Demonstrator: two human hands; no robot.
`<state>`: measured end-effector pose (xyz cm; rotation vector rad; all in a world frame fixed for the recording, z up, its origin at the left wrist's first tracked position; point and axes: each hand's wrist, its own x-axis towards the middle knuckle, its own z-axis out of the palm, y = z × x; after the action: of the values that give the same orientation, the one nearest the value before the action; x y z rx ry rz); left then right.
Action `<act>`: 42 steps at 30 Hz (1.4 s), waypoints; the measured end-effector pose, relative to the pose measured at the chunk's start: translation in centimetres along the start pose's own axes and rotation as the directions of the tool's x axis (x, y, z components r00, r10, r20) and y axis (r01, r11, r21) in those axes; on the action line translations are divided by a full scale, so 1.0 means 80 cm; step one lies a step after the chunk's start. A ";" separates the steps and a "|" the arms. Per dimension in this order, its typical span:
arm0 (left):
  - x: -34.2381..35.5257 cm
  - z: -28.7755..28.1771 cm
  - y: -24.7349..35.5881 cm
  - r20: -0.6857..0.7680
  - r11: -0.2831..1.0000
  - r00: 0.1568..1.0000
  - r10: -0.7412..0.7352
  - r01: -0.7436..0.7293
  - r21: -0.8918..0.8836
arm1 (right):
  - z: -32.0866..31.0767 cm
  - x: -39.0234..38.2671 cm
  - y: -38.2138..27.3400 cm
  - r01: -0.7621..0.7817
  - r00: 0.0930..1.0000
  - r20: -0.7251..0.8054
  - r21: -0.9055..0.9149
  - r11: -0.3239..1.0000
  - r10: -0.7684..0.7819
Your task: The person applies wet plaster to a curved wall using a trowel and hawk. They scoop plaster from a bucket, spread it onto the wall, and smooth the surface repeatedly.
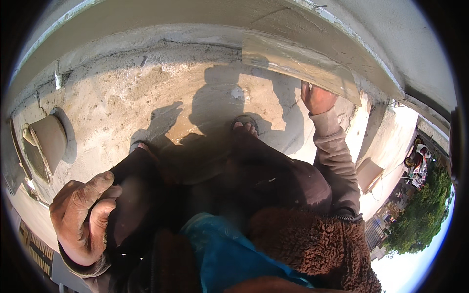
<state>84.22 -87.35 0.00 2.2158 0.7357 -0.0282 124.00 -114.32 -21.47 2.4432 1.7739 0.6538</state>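
My right hand (317,97) is raised ahead of me at the right, its fingers on the lower edge of a long, pale flat board (303,61) that lies just under a ledge. My left hand (83,215) hangs beside my left leg at the lower left, fingers loosely bent and slightly apart, with nothing visible in it. Both my sandaled feet (246,127) are on a rough, dusty concrete surface (166,78), partly under my shadow.
A pale round container (51,141) stands at the left. A concrete ledge (342,27) runs across the top. At the right are a square slab (369,173), a parked two-wheeler (417,161) and a leafy tree (420,215) beyond the edge.
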 end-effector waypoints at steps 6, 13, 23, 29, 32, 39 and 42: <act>0.007 0.011 0.015 -0.036 0.965 0.964 -0.263 0.261 -0.035 | 0.098 -0.016 0.042 -0.152 0.983 0.131 0.187 0.971 0.129; 0.027 0.025 0.039 -0.056 0.955 0.954 -0.293 0.290 -0.056 | 0.072 0.043 0.083 -0.239 0.957 0.228 0.268 0.933 0.180; 0.034 0.020 0.052 -0.042 0.956 0.955 -0.294 0.293 -0.031 | -0.043 0.061 0.119 -0.134 0.943 -0.210 0.475 0.870 0.260; 0.052 0.031 0.029 -0.013 0.970 0.973 -0.231 0.229 -0.078 | 0.041 -0.013 0.057 -0.042 0.998 -0.034 0.258 0.965 0.052; 0.044 0.030 0.030 -0.032 0.966 0.967 -0.254 0.253 -0.049 | 0.098 -0.017 0.039 -0.172 0.973 0.192 0.257 0.951 0.125; 0.031 0.026 0.031 -0.070 0.952 0.949 -0.306 0.305 -0.022 | 0.108 0.018 0.053 -0.148 0.984 0.140 0.300 0.942 0.109; 0.029 0.022 0.028 -0.066 0.958 0.956 -0.287 0.288 0.000 | 0.081 0.026 0.073 -0.168 0.976 0.188 0.307 0.937 0.114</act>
<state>87.66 -88.62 -0.28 2.1088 1.0920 -0.1051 132.12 -113.07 -25.05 2.7586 1.7707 0.1625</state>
